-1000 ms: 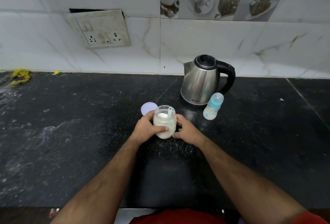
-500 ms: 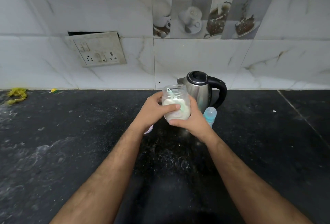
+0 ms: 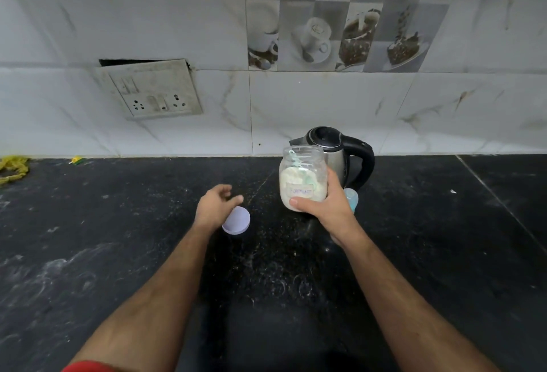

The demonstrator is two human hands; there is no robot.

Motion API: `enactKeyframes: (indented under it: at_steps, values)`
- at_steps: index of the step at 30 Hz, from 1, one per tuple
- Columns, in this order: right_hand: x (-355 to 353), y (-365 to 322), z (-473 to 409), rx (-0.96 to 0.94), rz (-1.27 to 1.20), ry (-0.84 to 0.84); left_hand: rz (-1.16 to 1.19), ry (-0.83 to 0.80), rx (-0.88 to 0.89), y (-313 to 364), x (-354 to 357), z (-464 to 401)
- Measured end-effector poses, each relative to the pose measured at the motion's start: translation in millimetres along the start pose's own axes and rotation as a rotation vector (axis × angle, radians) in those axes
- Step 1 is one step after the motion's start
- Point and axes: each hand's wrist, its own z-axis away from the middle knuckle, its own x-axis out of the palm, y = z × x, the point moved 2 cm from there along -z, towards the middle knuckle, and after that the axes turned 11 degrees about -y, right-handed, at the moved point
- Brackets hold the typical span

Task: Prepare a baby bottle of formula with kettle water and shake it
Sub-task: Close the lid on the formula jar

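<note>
My right hand (image 3: 325, 208) grips an open clear jar of white formula powder (image 3: 302, 179), lifted above the black counter, with a pale green scoop standing inside it. Behind the jar stands the steel kettle (image 3: 337, 149) with a black lid and handle. The baby bottle (image 3: 351, 198) with a blue cap is mostly hidden behind my right hand. My left hand (image 3: 216, 208) hovers empty with loosely curled fingers over the jar's pale purple lid (image 3: 236, 221), which lies flat on the counter.
The black stone counter (image 3: 118, 238) runs to a white tiled wall. A socket plate (image 3: 151, 90) hangs on the wall at left. Yellow scraps (image 3: 13, 165) lie at the counter's far left edge.
My left hand let go of the jar and moved left and down toward the lid. The right hand alone now holds the jar, which rose off the counter over the last second.
</note>
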Motion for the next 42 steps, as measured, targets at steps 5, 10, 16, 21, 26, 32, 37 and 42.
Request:
enactKeyframes:
  at_steps: [5,10,16,21,26,32,37,42]
  values:
    - [2.3,8.1,-4.0,0.019,-0.014,0.007,-0.449,-0.131,-0.074,-26.7,16.0,-10.2]
    - [2.4,13.6,-2.4,0.052,-0.002,0.009,-0.667,-0.164,-0.053,-29.0,32.7,-15.3]
    - [1.3,13.0,4.5,0.056,-0.009,0.007,-0.425,-0.012,0.031,-17.4,36.4,-14.8]
    - [2.0,11.6,16.6,0.052,-0.017,0.015,0.409,0.037,0.061,28.1,31.5,-3.9]
    - [5.2,8.4,31.4,0.051,-0.014,-0.009,0.857,-0.128,0.142,75.9,26.2,18.5]
    - [8.3,-2.4,41.5,0.02,-0.021,-0.01,0.943,-0.275,0.298,120.7,27.7,40.5]
    - [6.7,-12.4,41.6,-0.007,0.012,-0.012,0.744,-0.322,0.34,140.1,34.4,64.4]
    - [6.7,-17.0,48.5,-0.016,0.019,-0.019,0.49,-0.333,0.438,157.3,27.4,78.9]
